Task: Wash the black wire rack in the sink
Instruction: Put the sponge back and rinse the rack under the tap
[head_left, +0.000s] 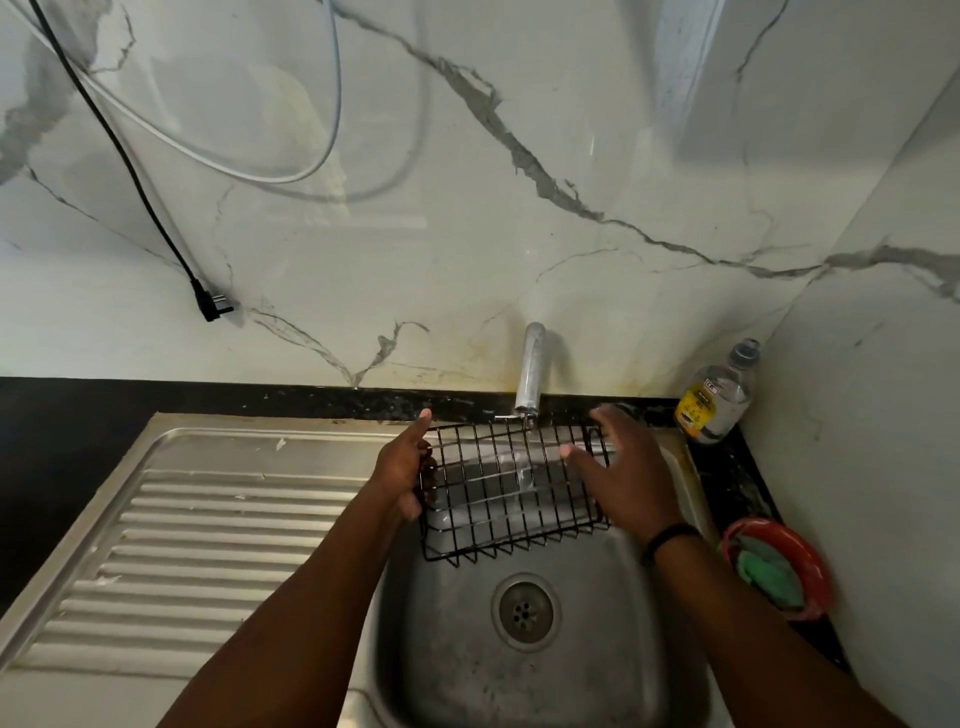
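Far left, a black power plug (212, 306) hangs loose against the marble wall above the dark tabletop (62, 415), well apart from the water. Below it lies the ribbed steel draining board (208, 535), wet in patches.

The left hand (402, 475) grips the left edge of the black wire rack (514, 493), fingers curled round the side wires and thumb raised toward the wall. The rack is held over the rear half of the sink (519, 686), tilted, with its far edge just under the tap (530, 369). A thin stream of water falls from the tap through the grid. The drain (524, 612) sits uncovered below.

The right hand (623, 467) is spread wide, fingers straight, over the rack's right side; whether it touches the wires cannot be told. It holds nothing.

Right of the sink stand a clear bottle with a yellow label (719, 397) and, nearer the viewer, a red bowl (779, 571) holding a green scrubber (769, 571).

Risks, as judged: the rack is carried by one hand alone on wet wire, so a slip could drop it into the basin. Water striking the tilted grid may splash onto the tabletop. The stream covers only a narrow strip, so the outer wires may go unrinsed unless the rack is shifted.

Condition of the rack: a rectangular grid of thin black coated wire with a raised rim, wet and glinting mid-span; no bending or soiling can be made out.
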